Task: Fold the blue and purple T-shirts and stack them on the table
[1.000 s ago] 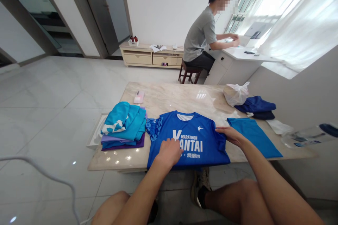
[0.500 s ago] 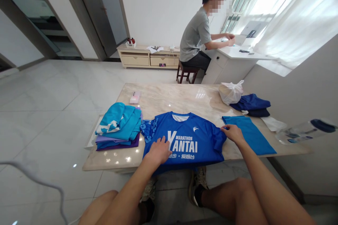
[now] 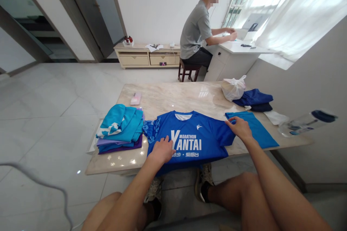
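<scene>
A blue short-sleeved running T-shirt (image 3: pixel 189 139) printed "MARATHON YANTAI" lies flat and face up on the marble table (image 3: pixel 173 95), its hem hanging over the near edge. My left hand (image 3: pixel 162 151) rests flat on the shirt's lower left, just beside the large Y. My right hand (image 3: pixel 240 129) lies on the shirt's right sleeve, with its fingertips close to a folded teal cloth (image 3: pixel 252 130). Neither hand visibly pinches the fabric.
A folded stack of turquoise, lilac and purple clothes (image 3: pixel 119 131) stands left of the shirt. Behind on the right are a white plastic bag (image 3: pixel 233 88), navy clothes (image 3: pixel 253 99) and a clear bottle (image 3: pixel 307 124). A seated person (image 3: pixel 195 32) works at a white desk beyond.
My left hand has slid left, uncovering the Y. My right hand has shifted up along the sleeve. The whole view has moved slightly as my head turned.
</scene>
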`<act>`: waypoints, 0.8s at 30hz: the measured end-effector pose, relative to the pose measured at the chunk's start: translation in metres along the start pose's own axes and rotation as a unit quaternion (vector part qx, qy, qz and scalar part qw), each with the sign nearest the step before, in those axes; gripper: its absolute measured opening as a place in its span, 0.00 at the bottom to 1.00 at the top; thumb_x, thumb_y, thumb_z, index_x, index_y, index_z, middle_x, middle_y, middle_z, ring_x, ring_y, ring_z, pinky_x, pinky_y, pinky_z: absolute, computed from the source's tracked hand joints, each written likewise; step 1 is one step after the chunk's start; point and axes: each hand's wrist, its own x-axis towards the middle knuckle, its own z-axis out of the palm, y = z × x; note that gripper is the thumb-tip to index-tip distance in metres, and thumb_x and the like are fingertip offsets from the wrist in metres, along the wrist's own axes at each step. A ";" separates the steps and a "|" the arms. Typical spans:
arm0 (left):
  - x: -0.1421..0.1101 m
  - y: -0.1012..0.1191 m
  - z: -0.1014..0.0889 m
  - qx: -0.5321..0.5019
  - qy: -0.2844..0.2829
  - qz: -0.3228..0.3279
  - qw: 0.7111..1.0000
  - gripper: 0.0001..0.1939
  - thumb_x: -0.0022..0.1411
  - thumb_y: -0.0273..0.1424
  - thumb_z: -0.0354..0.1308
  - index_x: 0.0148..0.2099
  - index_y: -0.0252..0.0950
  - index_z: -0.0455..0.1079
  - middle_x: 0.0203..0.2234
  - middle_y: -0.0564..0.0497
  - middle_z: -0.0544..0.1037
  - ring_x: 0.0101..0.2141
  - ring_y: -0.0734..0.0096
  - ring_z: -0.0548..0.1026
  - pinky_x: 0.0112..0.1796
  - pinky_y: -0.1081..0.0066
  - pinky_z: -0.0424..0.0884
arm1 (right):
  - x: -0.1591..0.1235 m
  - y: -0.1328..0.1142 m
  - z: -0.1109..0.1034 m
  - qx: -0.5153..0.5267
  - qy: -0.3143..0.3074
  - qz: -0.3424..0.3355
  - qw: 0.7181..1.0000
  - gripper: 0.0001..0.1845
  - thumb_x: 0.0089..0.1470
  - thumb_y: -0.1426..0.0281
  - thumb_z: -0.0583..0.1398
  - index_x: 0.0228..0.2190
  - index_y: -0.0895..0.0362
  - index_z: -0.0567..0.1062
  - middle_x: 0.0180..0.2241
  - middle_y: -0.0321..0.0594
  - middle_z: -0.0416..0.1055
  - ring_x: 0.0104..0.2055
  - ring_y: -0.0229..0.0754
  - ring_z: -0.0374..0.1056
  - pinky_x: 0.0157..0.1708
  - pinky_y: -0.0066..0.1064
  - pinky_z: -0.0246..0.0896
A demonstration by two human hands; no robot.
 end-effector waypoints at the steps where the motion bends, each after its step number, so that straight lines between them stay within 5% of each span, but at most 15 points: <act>1: 0.000 0.001 -0.001 0.001 -0.001 -0.002 1.000 0.31 0.78 0.40 0.52 0.76 0.30 0.66 0.78 0.31 0.58 0.74 0.38 0.63 0.68 0.48 0.67 | -0.003 -0.003 -0.003 -0.002 -0.009 -0.010 1.000 0.21 0.61 0.53 0.67 0.48 0.55 0.85 0.38 0.49 0.84 0.44 0.58 0.79 0.43 0.40 0.71; 8: 0.001 0.000 0.002 -0.020 0.002 -0.003 1.000 0.31 0.77 0.40 0.53 0.75 0.30 0.67 0.77 0.30 0.57 0.74 0.36 0.62 0.67 0.46 0.68 | -0.015 -0.029 -0.005 0.036 -0.045 -0.131 0.990 0.21 0.60 0.68 0.67 0.55 0.58 0.81 0.38 0.45 0.83 0.43 0.50 0.79 0.46 0.35 0.69; 14: 0.004 -0.003 0.007 -0.030 0.014 0.002 0.999 0.30 0.76 0.40 0.53 0.73 0.31 0.69 0.77 0.29 0.59 0.73 0.35 0.64 0.66 0.45 0.68 | -0.018 -0.044 -0.006 0.071 0.030 -0.136 0.988 0.20 0.61 0.62 0.67 0.52 0.56 0.82 0.41 0.48 0.84 0.47 0.53 0.79 0.49 0.37 0.69; 24: 0.006 -0.003 0.007 -0.035 0.026 0.001 0.999 0.28 0.76 0.39 0.54 0.71 0.33 0.72 0.75 0.30 0.62 0.71 0.34 0.66 0.64 0.44 0.70 | -0.035 -0.088 -0.003 -0.006 0.007 -0.172 0.985 0.23 0.73 0.64 0.56 0.63 0.61 0.73 0.47 0.59 0.83 0.52 0.60 0.80 0.54 0.43 0.69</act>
